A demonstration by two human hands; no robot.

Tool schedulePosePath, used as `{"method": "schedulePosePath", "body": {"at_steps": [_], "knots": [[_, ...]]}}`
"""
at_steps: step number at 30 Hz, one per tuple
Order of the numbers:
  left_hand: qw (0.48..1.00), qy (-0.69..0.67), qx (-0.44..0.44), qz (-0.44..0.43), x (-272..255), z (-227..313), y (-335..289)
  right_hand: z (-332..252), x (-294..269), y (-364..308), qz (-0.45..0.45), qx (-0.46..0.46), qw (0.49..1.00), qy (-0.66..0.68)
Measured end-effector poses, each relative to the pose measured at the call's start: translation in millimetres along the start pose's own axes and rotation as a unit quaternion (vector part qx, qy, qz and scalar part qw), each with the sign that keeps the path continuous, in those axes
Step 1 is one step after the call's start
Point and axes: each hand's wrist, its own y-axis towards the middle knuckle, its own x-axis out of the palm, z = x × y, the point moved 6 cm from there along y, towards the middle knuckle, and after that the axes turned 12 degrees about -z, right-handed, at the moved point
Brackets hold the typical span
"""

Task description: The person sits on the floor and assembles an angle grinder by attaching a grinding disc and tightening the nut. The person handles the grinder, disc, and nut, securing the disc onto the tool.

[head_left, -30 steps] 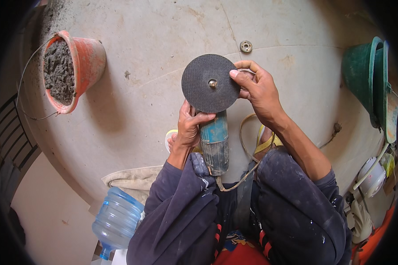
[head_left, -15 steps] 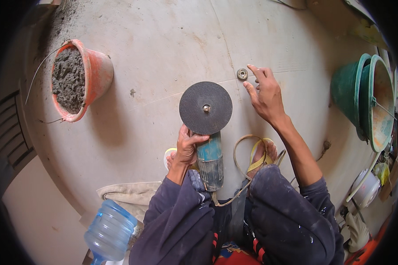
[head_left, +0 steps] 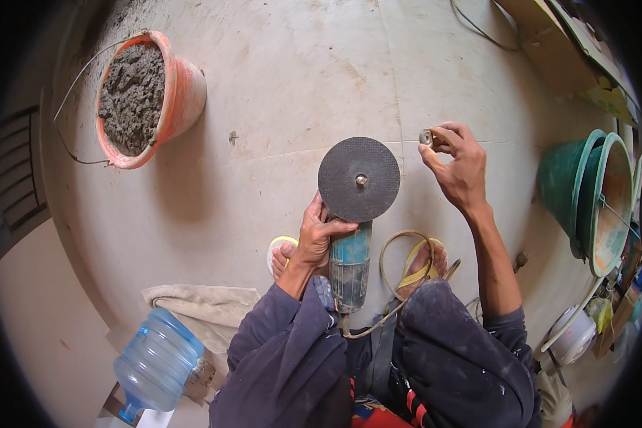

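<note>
My left hand (head_left: 317,234) grips a teal and grey angle grinder (head_left: 350,264) near its head, with the thumb across the body. A black cutting disc (head_left: 344,200) sits flat on the grinder, facing up, and the bare metal spindle (head_left: 361,180) sticks through its centre. Up and to the right of the disc, my right hand (head_left: 461,160) pinches a small round metal flange nut (head_left: 426,137) between thumb and fingers, off the floor. The grinder's cord (head_left: 382,265) loops from its lower end over my right foot.
An orange bucket (head_left: 187,93) of wet mortar stands at the far left. Stacked green buckets (head_left: 565,187) lie on their side at the right. A clear blue water jug (head_left: 157,360) and a beige cloth (head_left: 205,303) lie at the lower left. Cardboard (head_left: 549,50) is at the upper right.
My right hand has picked the flange nut up from the floor and closed on it. My left hand keeps hold of the grinder. The whole view has shifted slightly.
</note>
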Motion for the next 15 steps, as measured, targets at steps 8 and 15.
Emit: {"method": "schedulePosePath", "body": {"at_steps": [8,15], "knots": [[1.000,0.011,0.004,-0.004,9.9,7.0,2.2,-65.0,-9.1,-20.5,-0.059,-0.080,0.993,0.068],[1.000,-0.016,0.004,-0.017,3.7,2.7,-1.6,-20.0,13.6,-25.6,-0.083,0.115,0.914,0.381]]}}
